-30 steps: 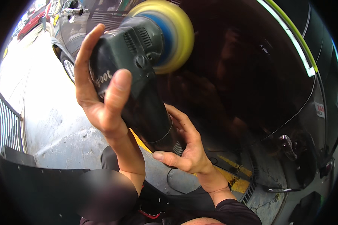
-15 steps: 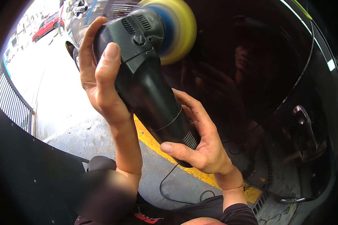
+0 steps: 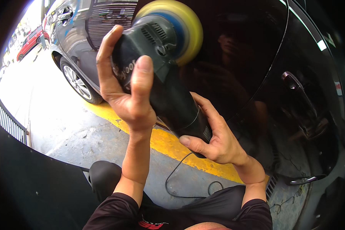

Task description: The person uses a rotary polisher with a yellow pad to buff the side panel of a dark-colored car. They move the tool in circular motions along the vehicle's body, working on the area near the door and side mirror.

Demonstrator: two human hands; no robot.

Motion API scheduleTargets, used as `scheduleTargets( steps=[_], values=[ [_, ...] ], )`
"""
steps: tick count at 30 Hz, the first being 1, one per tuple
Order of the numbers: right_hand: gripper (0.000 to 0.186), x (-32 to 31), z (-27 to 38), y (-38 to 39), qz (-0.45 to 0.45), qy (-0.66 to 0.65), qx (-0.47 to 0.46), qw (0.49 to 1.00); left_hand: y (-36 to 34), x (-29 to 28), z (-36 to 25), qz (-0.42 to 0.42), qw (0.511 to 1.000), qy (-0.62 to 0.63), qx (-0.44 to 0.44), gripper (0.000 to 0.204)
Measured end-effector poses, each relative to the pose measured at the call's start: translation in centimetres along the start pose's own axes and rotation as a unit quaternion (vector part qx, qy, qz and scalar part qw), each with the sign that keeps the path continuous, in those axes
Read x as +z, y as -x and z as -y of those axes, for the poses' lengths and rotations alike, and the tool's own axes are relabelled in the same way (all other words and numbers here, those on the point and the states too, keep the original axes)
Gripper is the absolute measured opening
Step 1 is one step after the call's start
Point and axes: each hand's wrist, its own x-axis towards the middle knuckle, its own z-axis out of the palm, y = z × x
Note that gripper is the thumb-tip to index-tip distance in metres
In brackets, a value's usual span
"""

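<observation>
Spreading left of the polisher (image 3: pixel 172 96): open concrete floor (image 3: pixel 92 134), edged by yellow stripe (image 3: pixel 168 145). Left hand (image 3: pixel 128 97): fingers cupping polisher's head. Yellow pad (image 3: pixel 193 34): at glossy dark car panel (image 3: pixel 241 57), contact face hidden. Right hand (image 3: pixel 222 145): fingers gripping polisher's rear body. Right of the polisher: panel seam (image 3: pixel 264 81), door handle (image 3: pixel 295 84).

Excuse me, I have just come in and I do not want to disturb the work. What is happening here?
A person is holding a black polisher with both hands at a dark car panel. The left hand cups its head, and the right hand grips the rear end of its body. The yellow pad looks blurred, as if spinning, and seems to rest on the panel. A black cord lies on the floor below.
</observation>
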Motion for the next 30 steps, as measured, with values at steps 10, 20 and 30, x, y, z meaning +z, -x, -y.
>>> scheduleTargets(
  steps=[10, 20, 30],
  values=[
    [0.084, -0.6, 0.7, 3.7, -0.096, 0.092, 0.034, 0.991, 2.3, 2.3, 0.7, 0.043, 0.991, -0.09, 0.085, 0.063],
    [0.077, -0.6, 1.2, 6.2, -0.176, 0.116, 0.103, 0.972, 4.3, 5.1, 0.6, 0.069, 0.989, -0.059, 0.118, 0.059],
    [0.067, -0.6, -1.5, 9.3, -0.241, 0.122, 0.037, 0.962, 6.8, 6.9, -0.1, 0.118, 0.982, -0.069, 0.13, 0.065]
  ],
)
